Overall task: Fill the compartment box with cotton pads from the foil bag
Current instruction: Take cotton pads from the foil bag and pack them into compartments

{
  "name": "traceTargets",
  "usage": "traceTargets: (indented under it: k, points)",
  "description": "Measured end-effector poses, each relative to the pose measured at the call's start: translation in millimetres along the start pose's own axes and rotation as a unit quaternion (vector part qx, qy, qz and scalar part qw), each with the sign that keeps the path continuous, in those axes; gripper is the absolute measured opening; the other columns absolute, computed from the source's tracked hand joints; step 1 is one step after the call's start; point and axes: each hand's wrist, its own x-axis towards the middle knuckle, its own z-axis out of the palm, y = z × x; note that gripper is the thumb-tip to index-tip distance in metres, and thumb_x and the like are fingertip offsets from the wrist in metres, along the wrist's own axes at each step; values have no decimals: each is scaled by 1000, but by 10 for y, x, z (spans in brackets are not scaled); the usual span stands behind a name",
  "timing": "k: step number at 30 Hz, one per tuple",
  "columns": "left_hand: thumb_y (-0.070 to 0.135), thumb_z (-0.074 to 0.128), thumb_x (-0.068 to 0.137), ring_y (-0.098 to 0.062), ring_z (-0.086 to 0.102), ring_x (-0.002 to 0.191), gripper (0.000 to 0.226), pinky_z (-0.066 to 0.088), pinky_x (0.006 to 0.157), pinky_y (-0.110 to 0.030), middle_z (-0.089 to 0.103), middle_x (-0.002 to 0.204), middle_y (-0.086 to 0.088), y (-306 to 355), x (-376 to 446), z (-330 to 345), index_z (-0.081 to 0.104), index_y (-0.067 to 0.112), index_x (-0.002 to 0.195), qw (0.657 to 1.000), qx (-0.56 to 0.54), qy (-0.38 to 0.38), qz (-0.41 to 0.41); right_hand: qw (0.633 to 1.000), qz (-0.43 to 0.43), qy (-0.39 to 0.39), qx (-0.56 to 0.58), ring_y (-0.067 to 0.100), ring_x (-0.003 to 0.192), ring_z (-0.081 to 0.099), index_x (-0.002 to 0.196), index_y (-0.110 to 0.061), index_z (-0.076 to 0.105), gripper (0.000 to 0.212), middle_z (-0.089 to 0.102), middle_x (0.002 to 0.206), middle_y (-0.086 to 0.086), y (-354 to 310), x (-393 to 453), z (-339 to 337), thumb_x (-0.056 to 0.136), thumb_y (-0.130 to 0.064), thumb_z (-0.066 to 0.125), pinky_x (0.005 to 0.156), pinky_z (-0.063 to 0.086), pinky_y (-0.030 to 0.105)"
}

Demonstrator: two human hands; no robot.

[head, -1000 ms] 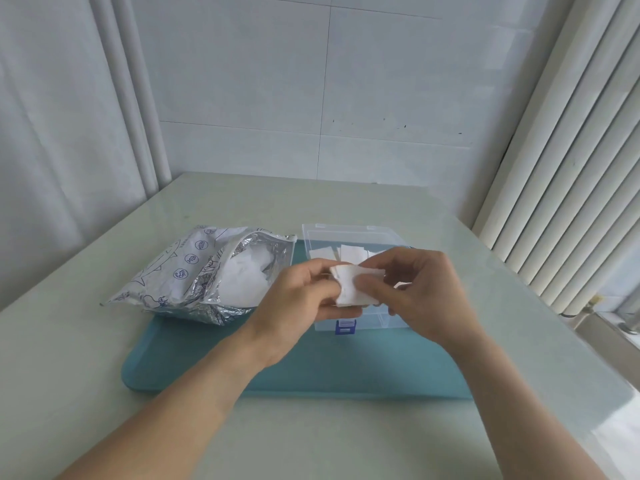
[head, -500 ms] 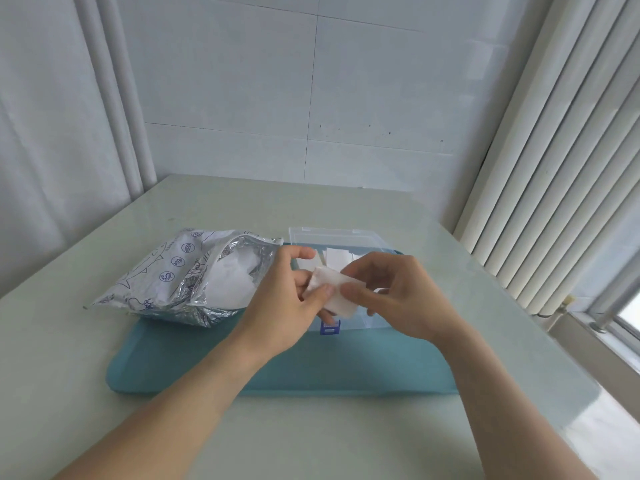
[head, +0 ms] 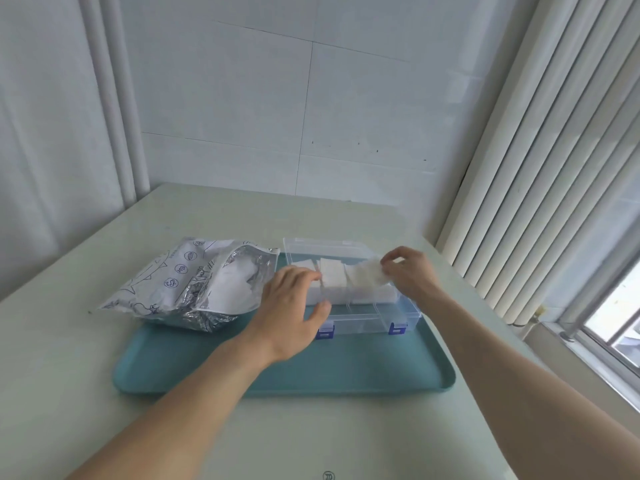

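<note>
A clear compartment box (head: 367, 315) with blue latches stands open on a teal tray (head: 346, 372). White cotton pads (head: 332, 277) fill its back compartments. My right hand (head: 410, 271) pinches a cotton pad (head: 367, 273) above the box's back right compartment. My left hand (head: 291, 303) hovers over the box's left end with its fingers spread and nothing in them. The foil bag (head: 194, 285) lies open on the tray's left end, with white pads showing in its mouth.
The tray sits on a pale table (head: 104, 393). A tiled wall stands behind, and vertical blinds (head: 540, 168) and a window sill run along the right.
My hands have parted. The right hand carried the pad rightward over the box, and the left hand let go of it and opened near the box's left end.
</note>
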Motion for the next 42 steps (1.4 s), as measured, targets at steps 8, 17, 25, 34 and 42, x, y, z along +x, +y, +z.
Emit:
traceTargets:
  k: [8, 17, 25, 34, 42]
  points:
    - [63, 18, 81, -12, 26, 133, 77, 18, 109, -25, 49, 131, 7, -9, 1, 43, 52, 18, 132, 1000, 29, -7, 8, 966, -52, 34, -250, 32, 75, 65, 74, -12, 76, 16, 72, 77, 9, -32, 39, -29, 74, -9, 60, 57, 51, 32]
    - [54, 29, 90, -12, 24, 135, 60, 17, 110, -25, 46, 135, 8, -14, -7, 37, 48, 20, 136, 999, 42, -24, -2, 877, -96, -158, -444, 23, 95, 59, 111, -18, 74, 24, 68, 108, 2, -294, 188, -167, 89, -18, 65, 74, 44, 28]
    - [47, 42, 101, -12, 24, 135, 45, 18, 112, -27, 45, 137, 7, -15, -9, 35, 46, 20, 136, 999, 39, -13, 3, 764, -204, -205, -577, 20, 113, 50, 121, -36, 66, 39, 63, 114, -3, -375, 339, -127, 85, -28, 78, 79, 36, 27]
    - [45, 41, 102, -11, 22, 136, 42, 18, 113, -27, 43, 139, 9, -13, -11, 22, 45, 22, 137, 999, 45, -18, 5, 793, -167, -303, -502, 20, 95, 69, 103, -25, 75, 30, 72, 89, -9, -444, 464, -125, 77, -15, 85, 81, 55, 27]
    - [29, 51, 93, -18, 50, 111, 27, 41, 98, -34, 61, 107, 3, 123, 20, -259, 65, 12, 107, 984, -42, 139, 103, 884, -178, -204, -382, 16, 85, 71, 97, -22, 74, 27, 74, 84, -5, -526, 435, -371, 75, -13, 87, 81, 51, 26]
